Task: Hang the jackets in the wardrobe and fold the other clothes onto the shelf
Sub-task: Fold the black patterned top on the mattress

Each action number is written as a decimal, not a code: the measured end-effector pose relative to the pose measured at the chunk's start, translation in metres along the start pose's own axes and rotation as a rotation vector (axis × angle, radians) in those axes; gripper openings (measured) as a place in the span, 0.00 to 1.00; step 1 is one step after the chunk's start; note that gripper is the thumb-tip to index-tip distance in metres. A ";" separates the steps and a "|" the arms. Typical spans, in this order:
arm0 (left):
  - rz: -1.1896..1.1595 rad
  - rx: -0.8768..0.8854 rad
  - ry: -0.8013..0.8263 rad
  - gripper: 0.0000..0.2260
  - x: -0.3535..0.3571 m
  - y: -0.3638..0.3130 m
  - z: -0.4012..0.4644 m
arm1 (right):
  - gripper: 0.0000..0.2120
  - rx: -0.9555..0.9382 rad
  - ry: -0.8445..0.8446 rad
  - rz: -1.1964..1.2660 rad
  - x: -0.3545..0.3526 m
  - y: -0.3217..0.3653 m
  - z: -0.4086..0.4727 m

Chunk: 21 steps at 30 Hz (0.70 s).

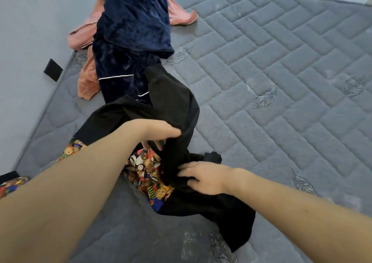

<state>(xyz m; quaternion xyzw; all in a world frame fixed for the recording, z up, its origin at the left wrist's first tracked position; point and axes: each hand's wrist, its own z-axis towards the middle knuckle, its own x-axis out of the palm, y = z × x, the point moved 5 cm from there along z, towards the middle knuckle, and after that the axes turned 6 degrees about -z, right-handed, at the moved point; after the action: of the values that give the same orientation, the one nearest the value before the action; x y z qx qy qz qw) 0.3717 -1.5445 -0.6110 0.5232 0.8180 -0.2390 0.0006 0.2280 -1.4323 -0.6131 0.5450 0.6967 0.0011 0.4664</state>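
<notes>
1. Head view: both hands are down on the black garment (173, 109), which lies crumpled on the grey quilted mattress (281, 71), near its left edge. It shows a teddy-bear print panel (147, 172), perhaps a lining or a second piece; hard to say.
2. The left hand (159, 131) has its grip closed around a raised fold of the black cloth, thumb on top, fingers curled beneath. Lifting that fold looks like a way to find the garment's shape.
3. The right hand (203, 177) has its fingers bunched into the lower part of the same cloth, gripping it, likely to hold it while the left pulls.
4. Farther up the bed wait a navy velvet garment (130, 31) with white piping and a pink garment (88, 77) partly under it.
5. No wardrobe or shelf is in view. The navy piece is cut off at the top edge, and more bear-print cloth (12, 183) at the left edge.
</notes>
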 end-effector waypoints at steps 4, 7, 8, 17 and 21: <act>0.231 -0.006 -0.083 0.11 0.011 0.041 0.006 | 0.20 0.334 -0.327 0.064 -0.042 -0.064 0.000; 0.276 0.072 -0.173 0.08 0.010 0.062 0.000 | 0.36 0.451 -0.393 -0.125 -0.072 -0.088 0.014; 0.254 0.121 -0.190 0.08 0.010 0.064 -0.004 | 0.41 0.413 -0.389 -0.196 -0.082 -0.085 0.025; -0.669 -0.072 -0.116 0.09 0.036 0.067 -0.030 | 0.14 0.051 -0.237 -0.808 -0.125 -0.045 0.092; -1.278 -0.032 -0.395 0.11 0.037 0.056 -0.021 | 0.06 0.239 -0.133 -0.638 -0.130 -0.094 0.025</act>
<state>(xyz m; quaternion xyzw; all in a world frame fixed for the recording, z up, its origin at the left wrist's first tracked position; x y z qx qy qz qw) 0.4083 -1.4860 -0.6230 -0.1177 0.9550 -0.2716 0.0164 0.1693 -1.5825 -0.5909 0.3493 0.7953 -0.2620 0.4206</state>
